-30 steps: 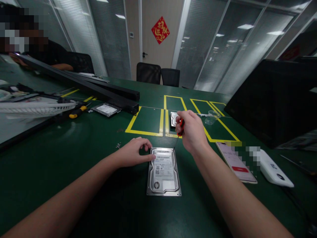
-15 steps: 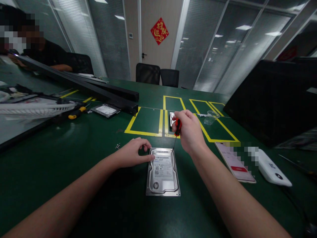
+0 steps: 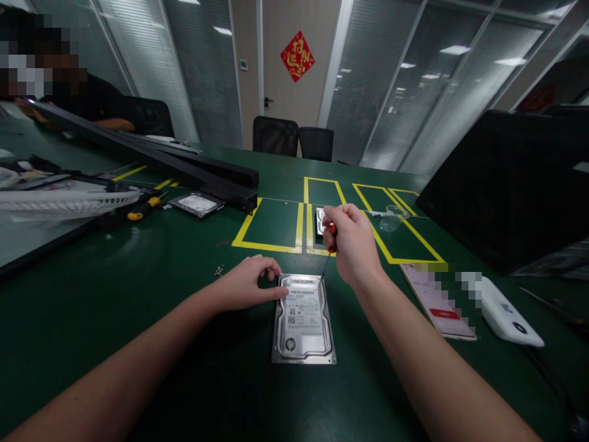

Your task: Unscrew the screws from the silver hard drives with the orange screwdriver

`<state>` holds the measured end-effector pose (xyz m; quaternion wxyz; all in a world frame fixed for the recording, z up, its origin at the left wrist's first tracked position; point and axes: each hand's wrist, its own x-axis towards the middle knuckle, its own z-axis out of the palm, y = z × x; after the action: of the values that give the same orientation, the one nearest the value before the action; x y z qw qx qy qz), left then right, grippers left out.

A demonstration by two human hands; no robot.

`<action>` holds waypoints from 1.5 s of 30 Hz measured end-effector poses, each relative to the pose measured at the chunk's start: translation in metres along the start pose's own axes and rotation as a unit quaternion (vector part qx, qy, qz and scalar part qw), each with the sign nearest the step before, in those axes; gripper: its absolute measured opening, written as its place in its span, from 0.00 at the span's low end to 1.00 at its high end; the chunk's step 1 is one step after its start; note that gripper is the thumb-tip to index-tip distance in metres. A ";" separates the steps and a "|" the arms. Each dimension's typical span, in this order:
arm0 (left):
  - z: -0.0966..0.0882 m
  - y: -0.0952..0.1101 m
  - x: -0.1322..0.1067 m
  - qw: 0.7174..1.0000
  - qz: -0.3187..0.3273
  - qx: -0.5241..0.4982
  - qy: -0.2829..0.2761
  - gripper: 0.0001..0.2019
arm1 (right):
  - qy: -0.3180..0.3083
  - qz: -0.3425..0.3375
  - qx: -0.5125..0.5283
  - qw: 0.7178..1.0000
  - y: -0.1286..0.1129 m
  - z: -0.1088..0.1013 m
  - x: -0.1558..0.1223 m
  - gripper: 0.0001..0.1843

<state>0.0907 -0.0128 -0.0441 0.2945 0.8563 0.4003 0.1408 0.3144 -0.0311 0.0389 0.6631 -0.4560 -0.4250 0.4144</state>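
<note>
A silver hard drive [image 3: 304,319] lies flat on the green table [image 3: 138,294] in front of me. My left hand [image 3: 248,283] rests beside its far left corner, fingers curled, fingertips pressing the drive's edge. My right hand [image 3: 352,245] is closed round a red-handled screwdriver [image 3: 332,236], held upright with its thin shaft reaching down to the drive's far right corner. A few tiny screws [image 3: 219,269] lie on the table left of my left hand.
Behind my right hand another hard drive [image 3: 321,221] sits in a yellow-taped box. A clear cup [image 3: 392,218], a phone [image 3: 437,301] and a white device [image 3: 506,313] lie to the right. A third drive [image 3: 197,204], a yellow-handled tool [image 3: 143,209] and black rails [image 3: 184,169] are at left; a person sits far left.
My right hand has shifted slightly on the screwdriver handle, which stays at the drive's far right corner. My left hand and the drive have not moved.
</note>
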 end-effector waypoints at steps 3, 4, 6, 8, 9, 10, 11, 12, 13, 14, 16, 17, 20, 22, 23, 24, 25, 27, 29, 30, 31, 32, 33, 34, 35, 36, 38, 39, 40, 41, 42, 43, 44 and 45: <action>0.000 0.000 0.000 1.000 -0.007 -0.003 -0.003 0.28 | -0.014 0.013 0.018 1.000 0.000 -0.002 0.002 0.15; 0.000 0.000 -0.001 1.000 -0.009 -0.003 -0.004 0.28 | -0.011 0.016 0.012 1.000 0.000 -0.002 0.003 0.16; -0.001 0.000 -0.001 1.000 -0.010 -0.001 -0.006 0.28 | 0.002 0.020 -0.014 1.000 0.000 -0.003 0.003 0.16; -0.001 0.001 -0.001 1.000 -0.008 0.000 -0.005 0.28 | 0.011 0.021 -0.031 0.999 0.000 -0.002 0.002 0.13; -0.001 0.001 -0.001 1.000 -0.008 0.000 -0.004 0.28 | 0.011 0.024 -0.034 0.999 -0.001 -0.001 0.001 0.12; 0.000 0.001 -0.001 1.000 -0.008 -0.001 -0.002 0.29 | 0.010 0.025 -0.037 0.999 -0.001 -0.001 0.000 0.13; 0.000 0.000 -0.001 1.000 -0.006 -0.001 -0.001 0.29 | 0.009 0.023 -0.038 0.999 -0.001 0.000 -0.001 0.14; 0.000 0.000 0.000 1.000 -0.004 0.000 0.001 0.29 | 0.008 0.020 -0.037 0.999 -0.001 0.001 -0.002 0.16; 0.001 0.000 0.000 1.000 -0.002 0.000 0.002 0.29 | 0.005 0.015 -0.035 0.999 0.000 0.001 -0.002 0.17; 0.001 -0.001 0.000 1.000 -0.001 0.000 0.003 0.28 | -0.002 0.008 -0.028 1.000 0.000 0.001 -0.002 0.19; 0.001 -0.001 0.000 1.000 -0.002 0.001 0.004 0.28 | -0.021 -0.003 -0.007 1.000 0.001 0.000 -0.001 0.18; 0.001 -0.001 0.000 1.000 -0.004 0.001 0.003 0.28 | -0.030 -0.003 -0.001 1.000 0.002 -0.001 0.000 0.18; 0.001 -0.001 0.000 1.000 -0.005 0.000 0.002 0.29 | -0.038 0.015 -0.019 0.999 0.002 -0.003 0.001 0.17; 0.001 0.000 0.000 1.000 -0.004 -0.002 0.002 0.29 | -0.037 0.027 -0.050 0.998 0.001 -0.002 0.000 0.15; 0.001 0.000 0.000 1.000 -0.004 -0.003 0.002 0.29 | -0.040 0.030 -0.058 0.997 0.000 0.000 -0.002 0.13; 0.001 0.001 0.000 1.000 -0.004 -0.003 0.002 0.29 | -0.044 0.031 -0.060 0.997 -0.001 0.001 -0.003 0.13; 0.001 0.001 -0.001 1.000 -0.004 -0.003 0.002 0.28 | -0.046 0.028 -0.058 0.997 -0.002 0.004 -0.005 0.13; 0.000 0.003 -0.001 1.000 -0.006 -0.002 0.001 0.28 | -0.048 0.019 -0.051 0.997 -0.002 0.007 -0.008 0.14; -0.001 0.004 -0.002 1.000 -0.009 -0.002 0.002 0.28 | -0.048 0.006 -0.050 0.998 -0.001 0.009 -0.010 0.15; -0.002 0.004 -0.002 1.000 -0.011 -0.003 0.001 0.28 | -0.046 0.000 -0.046 0.998 -0.001 0.009 -0.010 0.15; -0.002 0.004 -0.002 1.000 -0.012 -0.004 0.000 0.28 | -0.047 -0.003 -0.039 0.998 -0.001 0.009 -0.010 0.15; -0.001 0.004 -0.002 1.000 -0.012 -0.005 0.000 0.28 | -0.048 -0.005 -0.031 0.998 -0.002 0.009 -0.010 0.15; -0.001 0.003 -0.002 1.000 -0.011 -0.007 0.001 0.28 | -0.051 -0.010 -0.023 0.998 -0.004 0.008 -0.009 0.15; 0.000 0.003 -0.002 1.000 -0.010 -0.008 0.000 0.28 | -0.054 -0.016 -0.016 0.998 -0.009 0.007 -0.009 0.16; 0.001 0.003 -0.001 1.000 -0.008 -0.009 0.001 0.28 | -0.059 -0.029 -0.013 0.998 -0.016 0.006 -0.010 0.16; 0.001 0.003 -0.001 1.000 -0.007 -0.009 0.002 0.28 | -0.063 -0.048 -0.017 0.997 -0.026 0.004 -0.011 0.16; -0.002 0.004 -0.001 1.000 -0.005 -0.001 0.011 0.28 | -0.074 -0.111 -0.054 0.990 -0.049 -0.001 -0.017 0.18; -0.007 0.004 -0.002 1.000 -0.004 0.010 0.024 0.28 | -0.077 -0.156 -0.105 0.979 -0.061 -0.004 -0.023 0.18; -0.014 0.004 -0.004 0.999 -0.003 0.028 0.046 0.26 | -0.081 -0.201 -0.181 0.959 -0.071 -0.009 -0.029 0.18; -0.023 0.003 -0.007 0.996 -0.002 0.055 0.074 0.25 | -0.093 -0.238 -0.264 0.930 -0.079 -0.013 -0.036 0.17; -0.034 0.002 -0.011 0.990 -0.008 0.088 0.106 0.22 | -0.107 -0.269 -0.340 0.895 -0.082 -0.019 -0.044 0.16; -0.045 0.001 -0.016 0.982 -0.021 0.128 0.134 0.20 | -0.135 -0.297 -0.398 0.857 -0.081 -0.025 -0.052 0.15; -0.057 -0.002 -0.022 0.973 -0.042 0.171 0.147 0.17 | -0.174 -0.302 -0.451 0.822 -0.076 -0.031 -0.060 0.14; -0.068 -0.004 -0.028 0.965 -0.071 0.204 0.146 0.14 | -0.228 -0.300 -0.496 0.783 -0.066 -0.038 -0.068 0.14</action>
<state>0.0372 -0.0057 0.0070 0.0609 0.8379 0.5188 0.1581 0.3405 -0.1204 0.0812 0.3202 -0.4640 -0.8257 0.0188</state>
